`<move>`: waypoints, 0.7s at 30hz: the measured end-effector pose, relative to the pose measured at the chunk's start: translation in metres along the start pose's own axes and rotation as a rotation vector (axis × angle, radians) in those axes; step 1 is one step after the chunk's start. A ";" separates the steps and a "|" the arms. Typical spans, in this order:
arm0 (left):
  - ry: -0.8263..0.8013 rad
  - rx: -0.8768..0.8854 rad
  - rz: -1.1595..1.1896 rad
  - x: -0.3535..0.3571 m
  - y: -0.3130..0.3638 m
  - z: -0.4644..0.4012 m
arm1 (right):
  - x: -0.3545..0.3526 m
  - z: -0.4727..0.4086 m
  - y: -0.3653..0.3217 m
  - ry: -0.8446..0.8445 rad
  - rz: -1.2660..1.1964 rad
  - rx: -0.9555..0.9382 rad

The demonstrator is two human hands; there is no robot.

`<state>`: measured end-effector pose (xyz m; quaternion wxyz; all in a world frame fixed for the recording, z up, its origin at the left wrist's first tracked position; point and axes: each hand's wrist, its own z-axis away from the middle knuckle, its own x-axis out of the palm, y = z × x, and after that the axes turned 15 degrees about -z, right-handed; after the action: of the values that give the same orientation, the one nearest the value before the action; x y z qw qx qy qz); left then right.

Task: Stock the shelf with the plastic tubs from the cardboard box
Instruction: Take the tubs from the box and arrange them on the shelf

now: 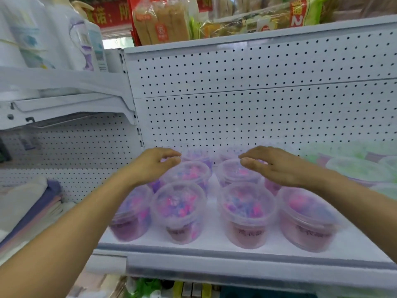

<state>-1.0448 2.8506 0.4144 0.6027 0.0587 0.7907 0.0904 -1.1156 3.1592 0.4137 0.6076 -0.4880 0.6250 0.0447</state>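
Several clear plastic tubs point(179, 208) filled with pink and purple beads stand in rows on the white shelf point(214, 250). My left hand point(153, 163) hovers over the left middle-row tub point(189, 173), fingers loosely curved, holding nothing. Over the right middle-row tub point(238, 174) floats my right hand point(277, 165), fingers extended and relaxed, also holding nothing. Further tubs at the back are partly hidden behind both hands. The cardboard box is out of view.
Tubs with green contents point(361, 168) fill the shelf's right side. A white pegboard back panel point(257, 108) rises behind. Folded cloths point(38, 203) lie on the left shelf, paper rolls point(43, 33) above them, and packaged food point(163, 20) on the top shelf.
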 end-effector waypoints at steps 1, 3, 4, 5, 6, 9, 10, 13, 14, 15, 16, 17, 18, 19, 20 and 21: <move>-0.033 0.011 -0.009 0.002 -0.003 -0.011 | 0.003 -0.018 -0.001 -0.016 -0.008 0.017; -0.109 0.024 -0.005 0.006 -0.006 -0.034 | 0.007 -0.051 0.003 -0.044 0.000 0.098; -0.147 0.026 -0.005 0.008 -0.007 -0.044 | 0.009 -0.065 0.008 -0.058 0.024 0.148; -0.179 0.033 -0.014 0.010 -0.009 -0.055 | 0.011 -0.076 0.012 -0.071 0.054 0.193; -0.207 0.045 -0.041 0.013 -0.012 -0.066 | 0.013 -0.084 0.016 -0.081 0.080 0.242; -0.266 0.090 -0.176 0.023 -0.023 -0.094 | 0.020 -0.100 0.027 -0.080 0.105 0.344; -0.277 0.100 -0.220 0.026 -0.027 -0.101 | 0.023 -0.103 0.030 -0.064 0.098 0.348; -0.235 0.161 -0.248 0.032 -0.028 -0.116 | 0.028 -0.105 0.037 -0.017 0.055 0.333; -0.219 0.174 -0.228 0.033 -0.026 -0.119 | 0.028 -0.106 0.038 -0.020 0.046 0.328; -0.209 0.183 -0.211 0.035 -0.024 -0.122 | 0.028 -0.106 0.038 -0.026 0.040 0.327; -0.207 0.191 -0.206 0.037 -0.023 -0.123 | 0.029 -0.106 0.039 -0.029 0.037 0.329; -0.208 0.199 -0.213 0.038 -0.022 -0.124 | 0.029 -0.106 0.041 -0.031 0.033 0.334; -0.215 0.204 -0.215 0.037 -0.023 -0.124 | 0.029 -0.106 0.041 -0.034 0.030 0.340; -0.224 0.209 -0.199 0.036 -0.025 -0.124 | 0.028 -0.106 0.043 -0.037 0.025 0.347; -0.220 0.210 -0.159 0.032 -0.029 -0.124 | 0.028 -0.106 0.044 -0.039 0.023 0.356; -0.189 0.202 -0.095 0.025 -0.034 -0.124 | 0.027 -0.107 0.045 -0.045 0.021 0.367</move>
<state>-1.1705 2.8137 0.4150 0.6691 0.0899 0.7373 -0.0242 -1.2165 3.0985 0.3954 0.7000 -0.3612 0.6138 -0.0529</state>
